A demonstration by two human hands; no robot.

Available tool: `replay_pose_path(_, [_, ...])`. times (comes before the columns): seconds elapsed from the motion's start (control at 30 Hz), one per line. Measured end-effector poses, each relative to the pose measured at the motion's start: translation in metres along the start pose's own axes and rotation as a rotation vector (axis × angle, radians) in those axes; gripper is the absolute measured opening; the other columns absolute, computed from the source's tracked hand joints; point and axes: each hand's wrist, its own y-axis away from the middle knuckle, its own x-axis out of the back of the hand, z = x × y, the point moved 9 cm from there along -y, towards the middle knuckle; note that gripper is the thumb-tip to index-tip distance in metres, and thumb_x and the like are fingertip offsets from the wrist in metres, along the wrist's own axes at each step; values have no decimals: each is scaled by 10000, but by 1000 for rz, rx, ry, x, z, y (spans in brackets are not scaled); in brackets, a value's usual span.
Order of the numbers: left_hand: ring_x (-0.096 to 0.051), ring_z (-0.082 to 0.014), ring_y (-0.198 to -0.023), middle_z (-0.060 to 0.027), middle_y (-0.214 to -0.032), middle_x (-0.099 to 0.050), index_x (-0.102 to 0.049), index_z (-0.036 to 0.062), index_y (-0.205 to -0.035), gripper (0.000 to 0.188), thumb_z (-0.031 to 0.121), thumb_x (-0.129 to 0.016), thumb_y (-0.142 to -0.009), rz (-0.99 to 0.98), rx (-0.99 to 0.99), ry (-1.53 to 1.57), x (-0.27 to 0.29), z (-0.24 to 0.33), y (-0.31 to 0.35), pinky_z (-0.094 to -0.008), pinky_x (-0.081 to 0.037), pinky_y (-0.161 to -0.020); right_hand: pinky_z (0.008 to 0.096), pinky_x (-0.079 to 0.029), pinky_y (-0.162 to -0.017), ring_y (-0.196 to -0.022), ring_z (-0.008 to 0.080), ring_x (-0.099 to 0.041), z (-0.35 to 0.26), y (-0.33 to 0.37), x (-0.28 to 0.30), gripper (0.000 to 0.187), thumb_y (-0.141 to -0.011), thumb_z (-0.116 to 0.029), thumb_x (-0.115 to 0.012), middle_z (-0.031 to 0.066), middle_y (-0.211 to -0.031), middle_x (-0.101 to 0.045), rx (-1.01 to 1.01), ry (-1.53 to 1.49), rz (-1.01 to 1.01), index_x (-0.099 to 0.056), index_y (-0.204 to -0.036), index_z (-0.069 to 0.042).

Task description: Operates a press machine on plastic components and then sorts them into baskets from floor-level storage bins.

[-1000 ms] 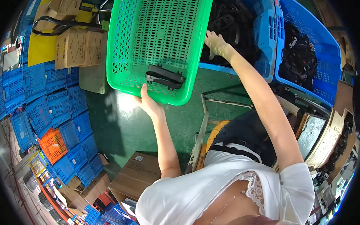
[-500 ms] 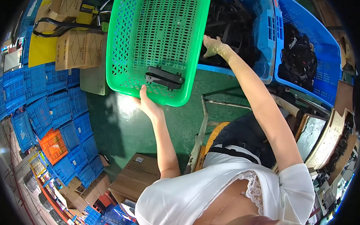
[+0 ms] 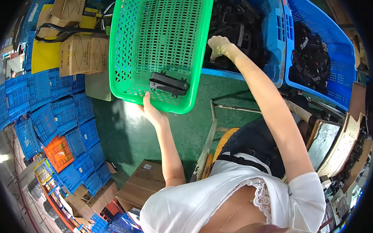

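Note:
A green perforated plastic basket [image 3: 171,39] is tilted toward me. My left hand [image 3: 153,112] grips its near rim, the thumb over the edge and the other fingers hidden underneath. At the right rim is my right hand [image 3: 220,47], closed and in contact with the edge; its fingertips are partly hidden. Inside, near the basket's lower end, lies a long black plastic part [image 3: 169,84] with an open, frame-like shape. Just beyond my right hand, a blue crate [image 3: 274,39] holds a heap of black parts [image 3: 236,26].
Another blue crate [image 3: 336,56] with black parts [image 3: 309,54] stands at the right. Cardboard boxes [image 3: 75,54] lie at the left by a black handle [image 3: 56,32]. Stacked blue crates [image 3: 65,110] rise beyond. A metal-framed stool [image 3: 213,119] and a carton [image 3: 141,181] are near me.
The basket has shifted slightly left and nearer to me, both hands staying at its rim. My right hand's fingers look more curled than before.

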Motion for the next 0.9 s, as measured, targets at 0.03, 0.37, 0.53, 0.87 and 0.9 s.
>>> replay_pose_path(0.03, [-553, -206, -873, -88, -1039, -531, -457, 22, -1156, 364, 22, -512, -797, 9, -5, -4, 4, 1, -1, -356, -493, -713, 387, -510, -767, -952, 314, -587, -2, 6, 7, 523, -574, -367, -782, 115, -1003, -612, 26, -54, 44, -632, -963, -51])
replay_pose_path(0.37, [-513, -210, -951, -89, -1112, -487, -401, 58, -1209, 414, 71, -527, -814, -61, -5, 5, 4, -5, -6, -374, -466, -771, 293, -421, -760, -761, 171, -568, 100, 93, 49, 454, -674, -385, -712, 95, -805, -623, -18, -1077, 467, -649, -888, 9])
replay_pose_path(0.53, [-493, -224, -991, -93, -1163, -460, -356, 86, -1249, 471, 99, -550, -820, -77, -3, 8, 5, -1, -5, -388, -451, -803, 274, -413, -788, -761, 144, -580, 95, 175, 122, 399, -668, -355, -727, 65, -795, -628, 71, -1142, 810, -653, -890, -32])
replay_pose_path(0.87, [-523, -197, -893, -73, -1004, -524, -466, 21, -1120, 359, 29, -544, -770, -43, -37, 43, -1, 1, -5, -351, -457, -752, 272, -466, -674, -704, 137, -582, -81, 146, 207, 379, -670, -248, -727, 72, -732, -627, 618, -811, 418, -617, -896, 35])
replay_pose_path(0.9, [-521, -201, -910, -76, -1021, -523, -465, 20, -1126, 365, 33, -545, -770, -77, -86, 60, 1, 2, -10, -357, -451, -773, 272, -459, -607, -642, 136, -571, -105, 128, 198, 418, -638, -316, -724, 88, -649, -601, 543, -573, 343, -619, -822, 44])
